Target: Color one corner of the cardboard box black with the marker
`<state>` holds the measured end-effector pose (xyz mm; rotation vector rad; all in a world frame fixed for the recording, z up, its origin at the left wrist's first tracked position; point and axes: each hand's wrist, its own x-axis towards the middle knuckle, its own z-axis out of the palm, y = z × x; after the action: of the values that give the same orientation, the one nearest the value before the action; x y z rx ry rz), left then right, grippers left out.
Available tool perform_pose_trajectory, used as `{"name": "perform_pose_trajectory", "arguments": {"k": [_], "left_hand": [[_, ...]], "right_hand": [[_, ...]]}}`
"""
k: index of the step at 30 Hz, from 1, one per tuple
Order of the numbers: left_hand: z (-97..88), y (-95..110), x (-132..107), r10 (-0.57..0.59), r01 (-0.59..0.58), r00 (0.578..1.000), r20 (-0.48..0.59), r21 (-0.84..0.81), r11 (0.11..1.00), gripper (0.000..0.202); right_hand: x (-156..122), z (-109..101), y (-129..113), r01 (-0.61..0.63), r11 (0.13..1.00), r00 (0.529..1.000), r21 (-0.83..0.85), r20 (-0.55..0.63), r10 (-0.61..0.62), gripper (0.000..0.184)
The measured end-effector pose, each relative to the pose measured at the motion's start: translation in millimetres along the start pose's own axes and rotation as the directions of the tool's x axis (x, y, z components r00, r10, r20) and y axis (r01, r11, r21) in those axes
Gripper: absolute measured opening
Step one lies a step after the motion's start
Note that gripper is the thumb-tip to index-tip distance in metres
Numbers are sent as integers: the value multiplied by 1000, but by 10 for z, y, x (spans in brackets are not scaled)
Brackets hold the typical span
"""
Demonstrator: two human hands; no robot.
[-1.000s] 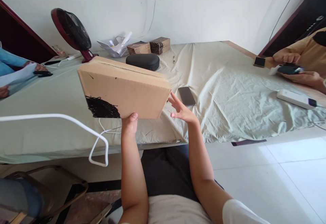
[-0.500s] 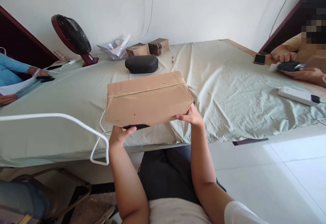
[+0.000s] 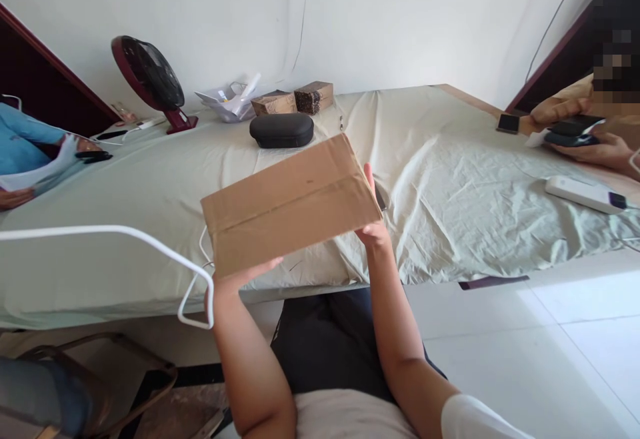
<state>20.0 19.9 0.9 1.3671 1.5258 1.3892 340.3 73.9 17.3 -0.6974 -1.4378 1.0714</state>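
Observation:
I hold a flat brown cardboard box (image 3: pixel 290 204) in the air above the near edge of the table, its taped broad face turned up toward me. My left hand (image 3: pixel 240 276) supports the box's lower left corner from underneath, thumb along the edge. My right hand (image 3: pixel 373 226) grips the box's right end, fingers hidden behind it. A dark phone (image 3: pixel 380 198) peeks out on the cloth just behind the right end of the box.
A pale green cloth (image 3: pixel 450 179) covers the table. At the back stand a red fan (image 3: pixel 150 79), a black case (image 3: pixel 281 130), two small boxes (image 3: pixel 295 99) and a crumpled bag (image 3: pixel 227 100). A white cable (image 3: pixel 125 236) loops at left. Other people's hands (image 3: pixel 575 136) and a white device (image 3: pixel 583 194) are at right; a person in a blue sleeve (image 3: pixel 20 152) sits at left.
The box has turned from standing on its edge with a black scribble showing to lying flat with the taped face up. My right hand went from open beside it to gripping its end.

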Motion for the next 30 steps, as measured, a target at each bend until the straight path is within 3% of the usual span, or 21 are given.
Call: {"name": "perform_pose_trajectory", "arguments": {"k": [4,6,9,11,14,16,19,23,27,30], "left_hand": [[116,22,5,94,-92,972,213,-19,996,67],[93,54,-19,112,-115,970,214,1,993,96],[-94,164,-107,187,-192,981,45,137,972,151],[-214,264,-186,308,-321,947,91,196,927,163],[-210,411,-282,356,-429,878,318,195,882,162],[-108,486,-309,325,-414,864,383,176,893,156],[32,553,-305,361,-450,870,335,242,860,152],[77,622,-302,491,-529,844,215,486,696,142],[138,767,-358,537,-600,788,300,566,565,132],[223,903,-425,530,-602,777,341,649,465,122]], "right_hand": [[4,68,-130,38,999,998,-28,-39,-39,175],[-14,52,-211,75,996,995,-58,-66,-79,171],[-69,-52,-340,144,985,988,-91,-50,-149,159],[-107,-111,-406,189,979,982,-82,5,-189,149],[-139,-98,-451,224,974,967,-33,130,-218,140],[-142,-57,-458,222,975,959,-14,186,-215,140],[-140,-58,-476,130,990,970,-48,213,-117,139],[-173,-180,-560,34,995,973,-97,231,-10,136],[-213,-201,-686,-63,979,969,-192,222,106,123],[-206,-146,-742,-144,959,957,-244,212,197,129]]}}
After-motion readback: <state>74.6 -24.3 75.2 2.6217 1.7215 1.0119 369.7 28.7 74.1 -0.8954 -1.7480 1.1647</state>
